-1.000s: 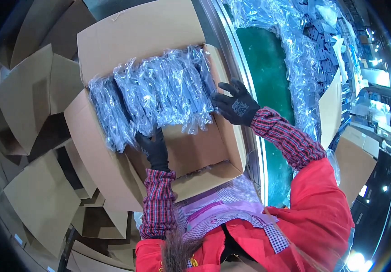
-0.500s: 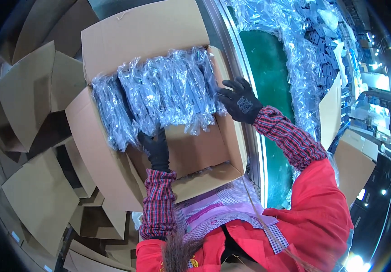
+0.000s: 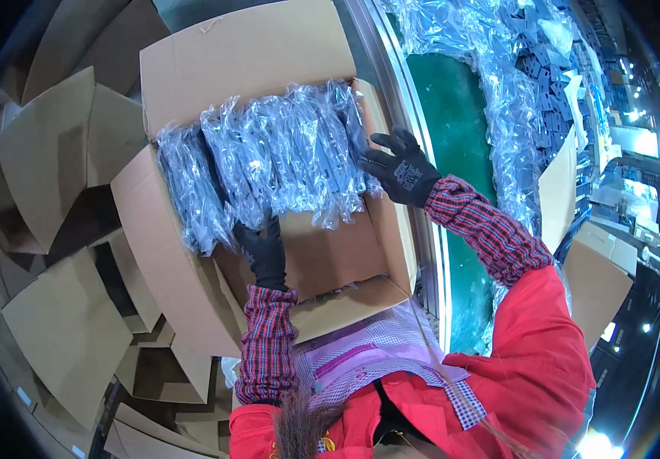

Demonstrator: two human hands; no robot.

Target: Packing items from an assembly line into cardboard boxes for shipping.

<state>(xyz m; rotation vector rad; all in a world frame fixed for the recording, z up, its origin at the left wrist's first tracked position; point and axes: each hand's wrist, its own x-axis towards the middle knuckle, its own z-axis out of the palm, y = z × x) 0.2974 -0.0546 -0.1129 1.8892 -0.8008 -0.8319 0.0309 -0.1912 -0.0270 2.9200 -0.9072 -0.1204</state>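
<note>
A row of grey parts in clear plastic bags stands packed side by side across the far part of an open cardboard box. My left hand, in a black glove, reaches into the box with thumb and finger apart against the near lower ends of the bags; some fingertips are hidden beneath the plastic. At the row's right end, my black-gloved right hand reaches over the box's right wall. Its fingers are spread, and the lower ones touch the last bag.
Several open cardboard boxes crowd the left side. Along the right runs a metal rail beside a green conveyor surface. Beyond it lie clear plastic bags and a heap of loose grey parts.
My right hand has shifted slightly left and its fingers have moved a little on the row's end. The left hand and the bagged row look nearly unchanged.
</note>
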